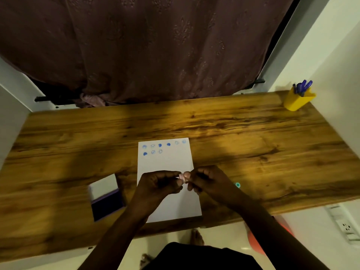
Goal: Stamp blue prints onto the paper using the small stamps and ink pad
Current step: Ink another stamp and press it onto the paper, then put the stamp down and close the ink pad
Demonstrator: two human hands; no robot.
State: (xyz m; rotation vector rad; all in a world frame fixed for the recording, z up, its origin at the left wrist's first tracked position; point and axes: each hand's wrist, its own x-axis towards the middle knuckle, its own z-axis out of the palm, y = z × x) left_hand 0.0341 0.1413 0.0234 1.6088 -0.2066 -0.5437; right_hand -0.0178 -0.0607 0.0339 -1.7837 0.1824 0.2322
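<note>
A white sheet of paper (167,164) lies on the wooden desk (233,133), with several blue round prints along its top edge. Above the middle of the sheet, my left hand (159,184) and my right hand (206,182) meet, both pinching a small pale pink stamp (182,177) between their fingertips. An open ink pad (106,197) sits left of the paper, its dark blue pad toward me and its white lid flipped back. A small teal stamp (237,185) lies on the desk just right of my right hand.
A yellow cup with blue pens (299,98) stands at the desk's far right corner. A dark curtain (146,45) hangs behind the desk. White walls close both sides. A wall socket (345,227) is at the lower right.
</note>
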